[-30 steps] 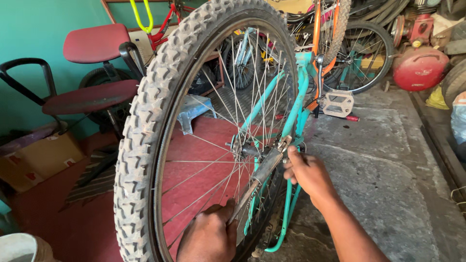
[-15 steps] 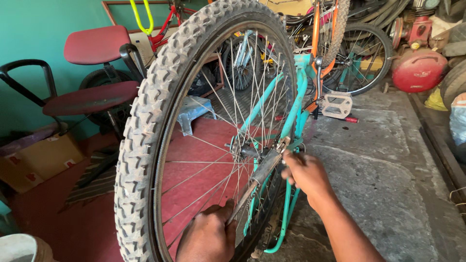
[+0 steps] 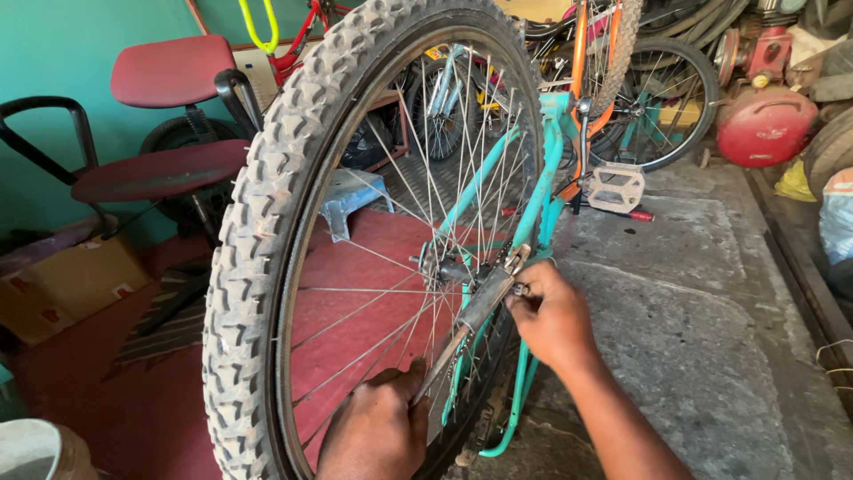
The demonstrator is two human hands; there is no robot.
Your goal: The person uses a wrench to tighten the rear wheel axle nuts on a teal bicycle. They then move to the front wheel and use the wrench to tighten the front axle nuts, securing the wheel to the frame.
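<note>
In the middle of the frame, my left hand [image 3: 378, 436] grips the wrench [image 3: 471, 320] on the wheel [image 3: 258, 240] hub while my right hand [image 3: 551, 316] pinches the axle nut [image 3: 520, 289], so I think I'm loosening it and must turn steadily next.

Two hands [image 3: 555, 316], one wrench [image 3: 475, 311], one wheel [image 3: 258, 231]

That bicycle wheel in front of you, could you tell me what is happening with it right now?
A person works at the hub of a knobby-tyred wheel on an upturned teal bicycle frame. The left hand grips the lower end of a long metal wrench that reaches up to the axle. The right hand pinches the axle nut on the frame side. A red chair stands behind.
</note>
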